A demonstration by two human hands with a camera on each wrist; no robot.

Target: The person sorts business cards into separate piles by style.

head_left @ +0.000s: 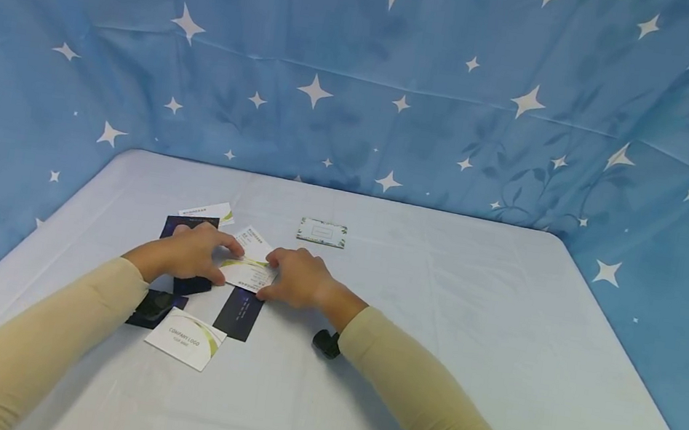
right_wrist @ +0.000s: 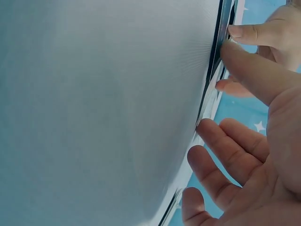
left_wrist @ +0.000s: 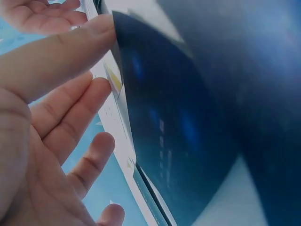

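I see left hand point(head_left: 189, 256) and right hand point(head_left: 296, 278) pinching small card stack point(head_left: 247, 269) from both sides, fingers curled on edges, left of surface point(head_left: 436, 316) centre. Gathering partly done, I judge: logo card point(head_left: 184, 338), dark card point(head_left: 238, 312), far card point(head_left: 321, 232) lie loose

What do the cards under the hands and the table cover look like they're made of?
The white card between the left hand and right hand looks like thin printed card stock, flat with crisp edges. The dark card looks like the same stock, likely glossier. The table cover appears to be pale cloth, faintly creased.
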